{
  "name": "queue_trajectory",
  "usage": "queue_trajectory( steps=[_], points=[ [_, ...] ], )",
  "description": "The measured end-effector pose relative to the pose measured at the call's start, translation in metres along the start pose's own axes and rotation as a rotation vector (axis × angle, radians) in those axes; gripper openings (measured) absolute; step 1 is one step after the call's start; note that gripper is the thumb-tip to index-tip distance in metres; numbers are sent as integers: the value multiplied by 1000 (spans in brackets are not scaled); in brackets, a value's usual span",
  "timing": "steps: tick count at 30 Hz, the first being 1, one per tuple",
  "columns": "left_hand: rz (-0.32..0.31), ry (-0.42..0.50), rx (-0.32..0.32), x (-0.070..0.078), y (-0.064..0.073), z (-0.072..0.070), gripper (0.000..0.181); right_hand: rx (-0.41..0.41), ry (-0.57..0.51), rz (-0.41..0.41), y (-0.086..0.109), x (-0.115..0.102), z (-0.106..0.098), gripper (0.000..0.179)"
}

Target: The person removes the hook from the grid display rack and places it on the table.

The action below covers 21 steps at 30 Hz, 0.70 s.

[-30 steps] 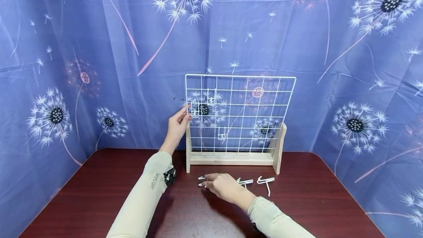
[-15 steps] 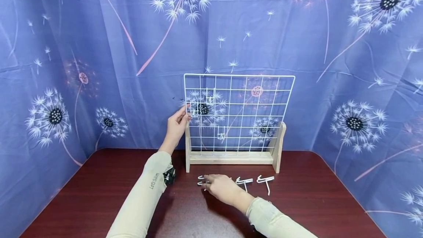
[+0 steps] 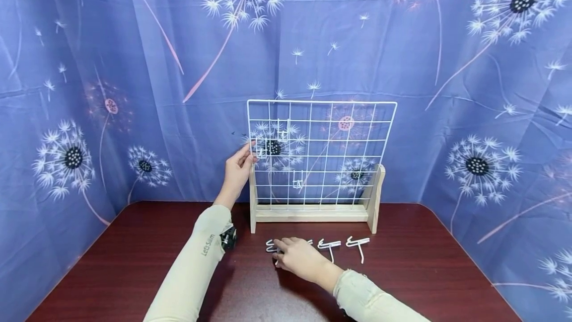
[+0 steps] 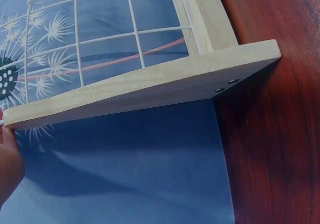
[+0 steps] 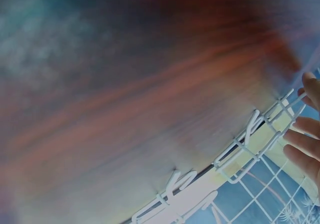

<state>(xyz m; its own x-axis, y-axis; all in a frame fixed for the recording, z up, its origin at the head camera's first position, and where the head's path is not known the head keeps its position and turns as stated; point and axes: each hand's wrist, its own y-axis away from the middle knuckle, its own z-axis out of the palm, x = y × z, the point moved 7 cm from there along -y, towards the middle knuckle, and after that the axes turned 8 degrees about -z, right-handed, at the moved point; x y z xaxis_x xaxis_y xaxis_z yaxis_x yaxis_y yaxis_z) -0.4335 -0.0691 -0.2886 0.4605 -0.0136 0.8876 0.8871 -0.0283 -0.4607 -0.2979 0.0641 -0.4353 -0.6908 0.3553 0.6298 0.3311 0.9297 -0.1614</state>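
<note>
My left hand point(image 3: 237, 168) pinches the left edge of a white wire grid panel point(image 3: 322, 155), upright in a wooden stand point(image 3: 313, 216). In the left wrist view, only part of this hand point(image 4: 9, 166) shows, beside the stand's end. Three white wire hooks hang on the grid: an upper hook point(image 3: 283, 134), a left hook point(image 3: 261, 153) and a lower hook point(image 3: 298, 183). My right hand point(image 3: 300, 257) is over the leftmost loose hook point(image 3: 269, 249) on the table, covering most of it. In the right wrist view, its spread fingers point(image 5: 303, 156) lie against that hook.
Two more loose hooks, a nearer one point(image 3: 329, 244) and the rightmost one point(image 3: 358, 242), lie right of my right hand. Another is mostly hidden behind the hand. The dark red table point(image 3: 402, 272) meets a blue dandelion-print curtain point(image 3: 187, 113) around its back and sides.
My right hand's fingers have drawn in slightly at the leftmost hook, which stays in about the same place. The left hand keeps its pinch on the grid. The head view has shifted slightly.
</note>
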Motion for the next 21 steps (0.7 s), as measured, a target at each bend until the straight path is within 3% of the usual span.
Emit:
queue_trajectory(
  steps=[14,21],
  points=[
    [11,-15,12,-3,-3,-2,42,20,88,-33,1,-3,-2,35],
    [10,-3,41,-28,-15,-5,41,47,83,-44,1,-4,-4,38]
  ],
)
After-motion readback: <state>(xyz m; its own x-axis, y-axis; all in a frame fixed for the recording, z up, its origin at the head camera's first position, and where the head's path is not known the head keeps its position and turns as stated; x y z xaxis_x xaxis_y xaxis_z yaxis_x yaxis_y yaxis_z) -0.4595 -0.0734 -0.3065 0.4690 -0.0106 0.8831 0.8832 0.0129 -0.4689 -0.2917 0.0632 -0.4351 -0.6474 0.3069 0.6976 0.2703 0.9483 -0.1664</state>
